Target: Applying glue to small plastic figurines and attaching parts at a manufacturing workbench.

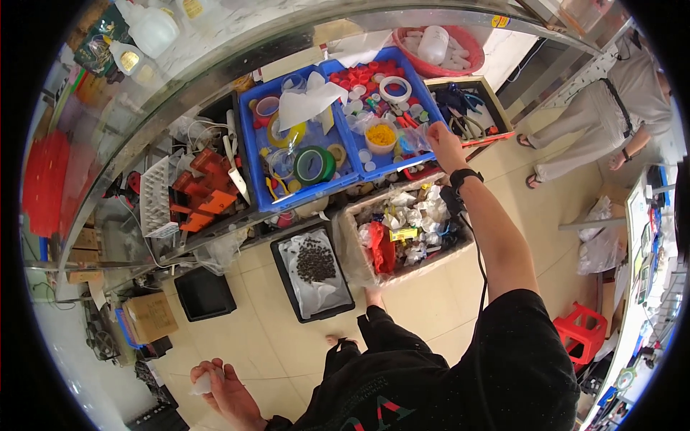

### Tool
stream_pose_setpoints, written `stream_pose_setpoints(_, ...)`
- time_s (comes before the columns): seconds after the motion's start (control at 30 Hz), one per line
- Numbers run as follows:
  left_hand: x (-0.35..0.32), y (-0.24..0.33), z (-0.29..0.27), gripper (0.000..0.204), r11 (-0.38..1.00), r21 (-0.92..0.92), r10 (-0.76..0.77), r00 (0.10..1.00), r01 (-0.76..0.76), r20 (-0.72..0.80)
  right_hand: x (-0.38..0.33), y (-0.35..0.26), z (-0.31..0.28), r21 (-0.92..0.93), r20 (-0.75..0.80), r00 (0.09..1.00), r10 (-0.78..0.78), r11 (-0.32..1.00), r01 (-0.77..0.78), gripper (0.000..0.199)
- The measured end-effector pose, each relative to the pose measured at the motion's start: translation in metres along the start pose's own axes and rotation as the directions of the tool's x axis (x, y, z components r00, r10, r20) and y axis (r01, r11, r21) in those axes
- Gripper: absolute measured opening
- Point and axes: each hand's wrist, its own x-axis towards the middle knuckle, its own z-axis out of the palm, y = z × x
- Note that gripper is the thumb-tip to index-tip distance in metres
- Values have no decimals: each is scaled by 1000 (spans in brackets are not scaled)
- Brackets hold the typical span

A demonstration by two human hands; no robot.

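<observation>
- White wad [204, 382], soft-looking, perhaps tissue: it sits in the left hand [228, 396], out at the lower left above the floor, well apart from the trays.
- Left hand: fingers curled around the wad, gripping it lightly, as far as shows.
- Right hand [448, 147]: stretched to the right edge of the right blue tray [395, 167]; fingers bent and drawn together, near a clear bag [415, 140]. Whether they pinch anything, I cannot tell.
- Step in hand: it looks like a reach or pick at the tray, with the left hand carrying the wad off to one side.
- Next move: a pick here would call for a fine fingertip grip, and for lifting clear of the rim without knocking the white cup [379, 149] of yellow bits close by.
- Left blue tray [309, 192]: holds tape rolls, a green one [329, 164] among them.
- Below the right tray: a lined bin [352, 244] full of wrappers and crumpled paper; left of it, a black tray [334, 312] with dark bits on a white sheet.
- Farther right: another person [625, 100] stands beyond the tool box [496, 128].
</observation>
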Motion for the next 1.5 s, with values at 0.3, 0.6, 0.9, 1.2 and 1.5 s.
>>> stream_pose_setpoints(0.3,19,-7,21,24,1000,-7,19,996,-18,91,4,-4,1,-203,-6,998,56,978,-56,19)
stream_pose_setpoints(0.6,36,-9,61,10,998,57,21,985,-31,173,-9,-12,0,-343,58,995,75,938,-51,12)
stream_pose_setpoints(0.9,33,-9,74,13,997,81,-11,990,0,139,-10,-1,-5,-220,-24,998,65,973,-69,21)
stream_pose_setpoints(1.2,34,-16,57,20,993,105,34,987,-51,157,-6,-4,11,-258,-13,998,56,964,-58,14)
stream_pose_setpoints(1.5,33,-20,56,20,998,49,33,983,-43,180,-10,-1,26,-345,-43,998,41,937,-54,13)
